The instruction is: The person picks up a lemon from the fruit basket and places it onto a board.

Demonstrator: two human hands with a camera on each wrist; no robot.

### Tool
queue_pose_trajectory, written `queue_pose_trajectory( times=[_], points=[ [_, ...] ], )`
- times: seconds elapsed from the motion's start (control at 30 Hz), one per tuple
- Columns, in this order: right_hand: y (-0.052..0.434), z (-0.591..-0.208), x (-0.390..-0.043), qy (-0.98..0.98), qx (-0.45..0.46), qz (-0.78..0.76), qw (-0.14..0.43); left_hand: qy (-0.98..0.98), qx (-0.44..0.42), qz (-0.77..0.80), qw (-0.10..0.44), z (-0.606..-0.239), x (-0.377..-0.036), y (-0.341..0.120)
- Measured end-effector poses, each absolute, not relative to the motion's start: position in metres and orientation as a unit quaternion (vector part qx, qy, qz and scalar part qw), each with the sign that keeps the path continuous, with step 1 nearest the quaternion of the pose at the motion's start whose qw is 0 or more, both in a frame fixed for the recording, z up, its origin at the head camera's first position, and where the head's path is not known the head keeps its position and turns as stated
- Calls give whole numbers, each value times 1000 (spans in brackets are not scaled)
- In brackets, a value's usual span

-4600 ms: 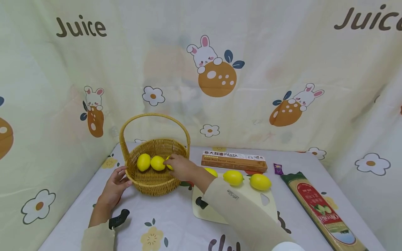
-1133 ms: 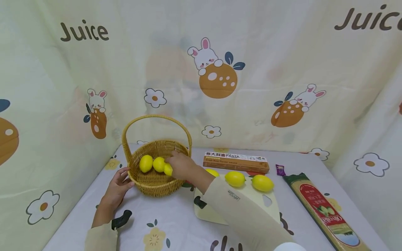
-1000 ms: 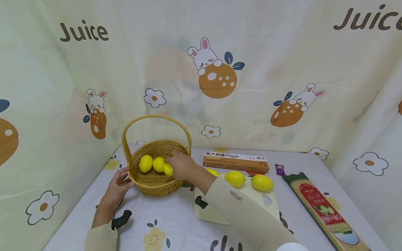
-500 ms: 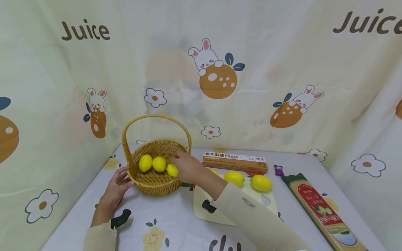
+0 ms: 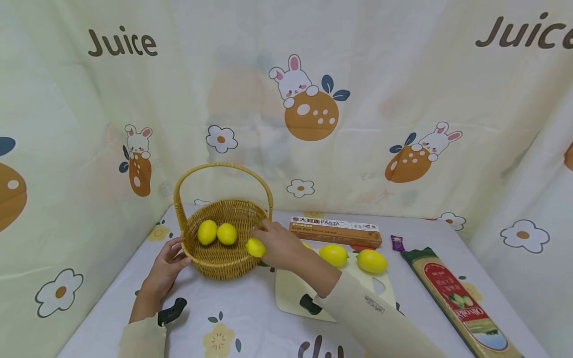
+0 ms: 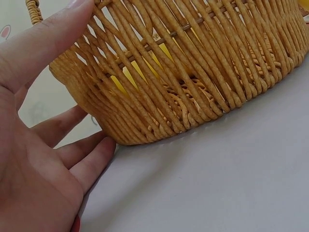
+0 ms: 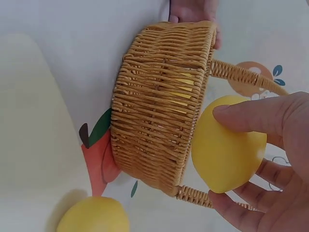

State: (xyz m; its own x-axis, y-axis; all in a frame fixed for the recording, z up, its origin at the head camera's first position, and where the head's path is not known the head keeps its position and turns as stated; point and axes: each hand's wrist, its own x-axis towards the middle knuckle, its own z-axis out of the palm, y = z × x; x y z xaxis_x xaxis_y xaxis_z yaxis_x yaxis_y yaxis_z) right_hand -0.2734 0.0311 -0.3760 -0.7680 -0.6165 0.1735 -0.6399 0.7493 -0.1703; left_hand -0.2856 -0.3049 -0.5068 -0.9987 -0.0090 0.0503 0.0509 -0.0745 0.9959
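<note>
The right hand (image 5: 279, 244) pinches a small yellow oval lemon (image 5: 255, 247) between thumb and curled fingers, holding it just above the near right rim of the round woven wicker basket with a hoop handle (image 5: 222, 258). The left hand (image 5: 166, 267), fingers straight and spread, rests flat against the basket's outer wall on the side away from the right hand.

Inside the basket, beyond the held lemon, two more yellow lemons (image 5: 217, 232) lie side by side. The hoop handle arches over them, one foot of it just beside the right hand's fingers. Under the right forearm lies a pale cream cutting board (image 5: 295, 291), with two yellow lemons (image 5: 352, 257) resting on its far edge and a third mostly hidden behind the wrist. Past the right hand sits a long brown pasta box (image 5: 334, 231), and well off to the right lies a long green and red spaghetti packet (image 5: 461, 301).

The held lemon's long axis runs roughly level, one tip toward the basket's middle, the other into the palm.
</note>
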Motion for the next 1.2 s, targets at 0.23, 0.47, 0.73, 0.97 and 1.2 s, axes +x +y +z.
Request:
queue_pose_trajectory(
  times=[0.23, 0.47, 0.73, 0.97, 1.2],
  points=[
    [43, -380, -265, -932, 333, 132, 50, -684, -16, -729, 19, -507, -286, -307],
    [55, -391, -258, -933, 329, 139, 51, -685, -8, -728, 18, -507, -286, -306],
    [66, -403, -247, -938, 313, 143, 42, -684, -10, -729, 18, -508, -287, -306],
    [75, -415, -240, -942, 299, 146, 36, -683, -16, -730, 19, -508, -287, -305],
    [82, -424, -238, -948, 283, 143, 25, -684, -9, -729, 16, -506, -286, -304]
  ],
)
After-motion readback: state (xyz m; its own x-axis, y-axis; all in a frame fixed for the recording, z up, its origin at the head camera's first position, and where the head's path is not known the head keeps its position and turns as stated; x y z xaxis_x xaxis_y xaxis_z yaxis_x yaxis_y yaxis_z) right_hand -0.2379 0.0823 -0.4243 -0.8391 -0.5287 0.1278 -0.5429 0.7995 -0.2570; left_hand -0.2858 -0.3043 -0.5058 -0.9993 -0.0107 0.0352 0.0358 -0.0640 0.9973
